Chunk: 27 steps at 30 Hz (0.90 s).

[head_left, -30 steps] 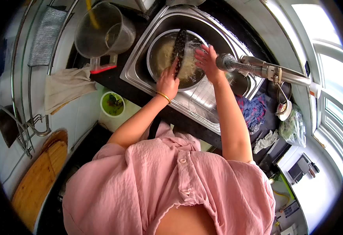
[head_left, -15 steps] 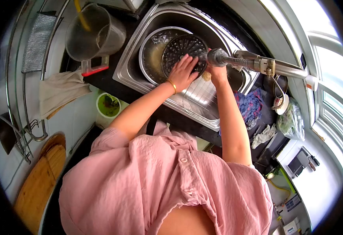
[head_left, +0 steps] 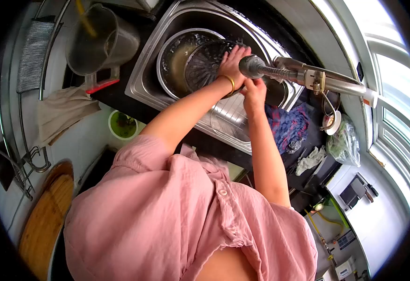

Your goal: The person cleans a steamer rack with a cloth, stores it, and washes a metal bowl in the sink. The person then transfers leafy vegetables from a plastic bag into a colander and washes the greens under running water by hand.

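Note:
A black round perforated disc (head_left: 200, 68), blurred by motion, is tilted over a metal basin (head_left: 164, 55) of cloudy water in the sink. My left hand (head_left: 233, 63), with a gold bangle at the wrist, lies on the disc's upper right part, fingers stretched out. Close under the tap head (head_left: 251, 66), my right hand (head_left: 255, 91) has its fingers closed at the disc's right edge. The tap head and my left wrist partly hide the place where it grips.
The steel sink (head_left: 141, 77) has a ridged drainboard (head_left: 230, 114) on the near side. A clear jug (head_left: 104, 42) stands at the left, above a green-filled bucket (head_left: 123, 125). Right of the sink lie a blue patterned cloth (head_left: 287, 124) and a bag of greens (head_left: 343, 140).
My left hand has slid right and up across the disc, toward my right hand. The disc has turned blurry, and the whole view has shifted slightly.

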Motion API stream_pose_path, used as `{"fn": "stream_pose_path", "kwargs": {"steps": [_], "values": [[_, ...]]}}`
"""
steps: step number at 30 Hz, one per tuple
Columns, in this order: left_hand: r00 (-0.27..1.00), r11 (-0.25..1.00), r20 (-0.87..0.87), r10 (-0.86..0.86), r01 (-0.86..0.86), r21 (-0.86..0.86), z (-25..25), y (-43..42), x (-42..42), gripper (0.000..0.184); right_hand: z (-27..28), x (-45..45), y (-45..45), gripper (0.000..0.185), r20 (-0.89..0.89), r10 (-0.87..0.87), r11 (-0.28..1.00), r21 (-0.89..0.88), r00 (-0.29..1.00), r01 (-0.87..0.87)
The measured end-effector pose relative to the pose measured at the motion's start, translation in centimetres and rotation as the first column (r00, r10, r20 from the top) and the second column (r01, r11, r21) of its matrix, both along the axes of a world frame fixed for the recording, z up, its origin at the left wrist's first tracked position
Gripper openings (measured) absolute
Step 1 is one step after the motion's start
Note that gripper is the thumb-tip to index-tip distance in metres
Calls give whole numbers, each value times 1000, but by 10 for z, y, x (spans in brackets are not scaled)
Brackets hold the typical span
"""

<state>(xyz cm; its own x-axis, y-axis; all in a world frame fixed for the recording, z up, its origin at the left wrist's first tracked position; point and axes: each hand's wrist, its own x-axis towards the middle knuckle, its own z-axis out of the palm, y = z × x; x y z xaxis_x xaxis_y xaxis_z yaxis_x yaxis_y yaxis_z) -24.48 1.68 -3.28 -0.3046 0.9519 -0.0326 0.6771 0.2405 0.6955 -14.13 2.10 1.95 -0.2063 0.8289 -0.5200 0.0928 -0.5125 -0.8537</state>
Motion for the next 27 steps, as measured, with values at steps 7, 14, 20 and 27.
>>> {"fn": "stream_pose_path", "kwargs": {"steps": [7,14,20,27], "values": [[967,991,-227,-113,94,-93,8,-94,-42,64,-3,13,10,23,-81,-9,999,-32,997,6],[738,900,536,410,-423,-106,-31,-131,-83,57,-11,23,7,25,-164,8,996,-90,986,-23],[-194,868,946,258,-383,-315,20,-152,-96,20,-18,17,4,26,-164,37,983,-173,986,-66],[-115,914,969,220,-322,-246,56,-182,-104,34,-2,26,41,31,241,1,995,96,970,-25]]}}
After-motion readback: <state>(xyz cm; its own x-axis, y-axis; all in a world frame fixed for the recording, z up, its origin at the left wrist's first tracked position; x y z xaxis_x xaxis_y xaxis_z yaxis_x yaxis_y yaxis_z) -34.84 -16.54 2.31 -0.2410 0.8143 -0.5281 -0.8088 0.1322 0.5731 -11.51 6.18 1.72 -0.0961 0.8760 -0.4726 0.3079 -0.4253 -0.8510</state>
